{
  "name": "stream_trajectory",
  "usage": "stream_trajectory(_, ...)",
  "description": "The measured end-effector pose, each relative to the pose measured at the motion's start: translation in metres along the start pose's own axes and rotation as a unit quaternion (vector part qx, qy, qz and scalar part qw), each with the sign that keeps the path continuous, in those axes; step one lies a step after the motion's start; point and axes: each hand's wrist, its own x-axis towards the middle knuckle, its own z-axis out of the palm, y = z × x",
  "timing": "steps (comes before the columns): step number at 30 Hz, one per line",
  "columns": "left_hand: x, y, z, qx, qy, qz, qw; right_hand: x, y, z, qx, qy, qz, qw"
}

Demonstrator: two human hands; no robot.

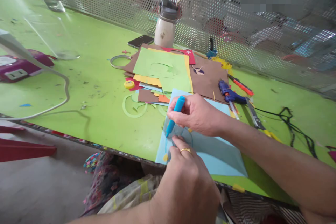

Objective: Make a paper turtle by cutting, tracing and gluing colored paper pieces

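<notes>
In my right hand (pixel 193 113) is a blue marker (pixel 175 115), gripped between thumb and fingers. Its tip touches a light blue sheet of paper (pixel 223 155) at the table's front edge, by a drawn blue line. My left hand (pixel 187 171), with a ring on one finger, presses down on the same sheet just below the marker tip. Its index finger and thumb are close together and the other fingers are curled; what lies under them is partly hidden. Curved lines and small yellow spots show on the paper around the fingertips.
Behind the sheet lie stacked coloured papers (pixel 162 66) and paper scraps. A bottle (pixel 165 28) and phone (pixel 140 41) stand farther back. To the right are a blue glue gun (pixel 228 92), a cutter (pixel 240 84) and a black cord (pixel 288 119). A white cable (pixel 65 84) crosses the left side.
</notes>
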Motion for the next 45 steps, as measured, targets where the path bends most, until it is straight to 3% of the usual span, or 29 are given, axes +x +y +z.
stream_trajectory(35,-0.001,0.000,0.006,0.039,0.002,0.011,0.999,-0.001,0.011,-0.005,-0.024,0.108,0.007,0.994)
stream_trajectory(41,-0.002,-0.004,0.005,0.025,-0.001,0.028,0.999,-0.014,0.006,-0.020,0.065,0.166,-0.081,0.981)
stream_trajectory(45,-0.002,-0.012,0.005,0.001,-0.024,0.058,0.998,-0.037,0.018,-0.030,-0.006,0.200,-0.075,0.977)
